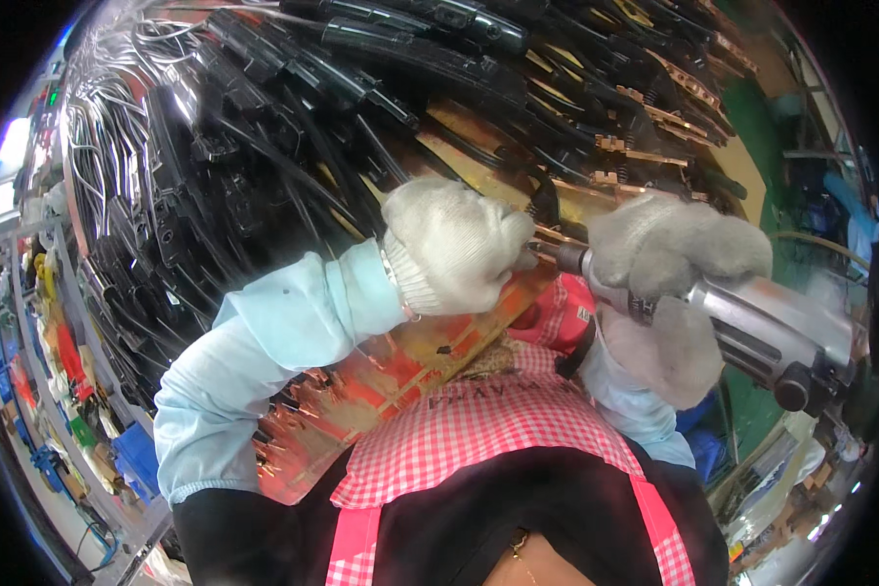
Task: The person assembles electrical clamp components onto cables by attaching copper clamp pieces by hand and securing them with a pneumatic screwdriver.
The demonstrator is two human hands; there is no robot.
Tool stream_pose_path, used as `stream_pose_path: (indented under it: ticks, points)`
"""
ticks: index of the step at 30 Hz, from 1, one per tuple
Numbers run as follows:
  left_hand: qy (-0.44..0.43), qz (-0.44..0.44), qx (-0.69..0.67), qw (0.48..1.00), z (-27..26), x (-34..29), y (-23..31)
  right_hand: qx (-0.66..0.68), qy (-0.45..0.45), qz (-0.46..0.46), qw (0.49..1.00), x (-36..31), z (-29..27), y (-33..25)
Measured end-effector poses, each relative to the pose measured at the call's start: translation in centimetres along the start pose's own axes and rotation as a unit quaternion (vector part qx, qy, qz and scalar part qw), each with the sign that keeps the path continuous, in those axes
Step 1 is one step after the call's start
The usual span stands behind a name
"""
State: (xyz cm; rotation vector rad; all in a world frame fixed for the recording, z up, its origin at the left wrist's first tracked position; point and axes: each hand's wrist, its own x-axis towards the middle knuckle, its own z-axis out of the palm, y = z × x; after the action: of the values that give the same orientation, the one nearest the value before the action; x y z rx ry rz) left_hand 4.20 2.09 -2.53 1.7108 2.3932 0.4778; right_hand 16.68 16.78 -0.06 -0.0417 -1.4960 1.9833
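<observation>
Driver looks heavy, stiff metal; my right hand grips its barrel, left hand fisted by the tip, contents hidden.

Tip of the power tool hidden behind the left hand, so contact with the orange board cannot be told. Left grip contents not visible inside the glove. Black cables above the board merge, blurred toward the rim.

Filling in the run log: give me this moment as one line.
left hand: gloved, fist closed at tool tip | right hand: gloved, grips silver power tool | tip over orange board | black cables behind
</observation>
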Motion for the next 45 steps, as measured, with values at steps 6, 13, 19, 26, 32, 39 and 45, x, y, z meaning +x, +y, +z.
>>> stream_pose_path:
  ticks: [6,13,19,26,32,39,45]
  points:
    - [-0.03,-0.003,0.004,1.0,-0.3,0.1,0.0,0.029,-0.009,0.03,0.999,0.1,-0.4,-0.2]
    - [-0.006,-0.024,0.009,1.0,-0.1,0.0,0.5,0.062,0.024,0.007,0.998,0.9,-1.6,-0.1]
    - [0.041,0.021,0.012,0.999,0.1,0.3,0.7,0.026,0.182,0.01,0.983,1.0,-5.8,-0.8]
    - [0.127,0.099,-0.025,0.987,-1.4,1.4,-0.1,-0.142,0.379,0.293,0.866,-4.5,-20.8,-0.1]
    - [0.183,0.156,-0.009,0.971,0.8,6.4,-0.1,-0.475,0.394,0.432,0.657,-11.6,-28.8,0.5]
    - [0.168,0.198,0.046,0.965,2.4,5.9,-0.8,-0.811,0.015,0.187,0.554,-10.3,-25.7,3.3]
    - [0.196,0.181,0.017,0.964,2.7,6.4,-0.2,-0.796,-0.078,0.184,0.571,-10.8,-26.1,7.6]
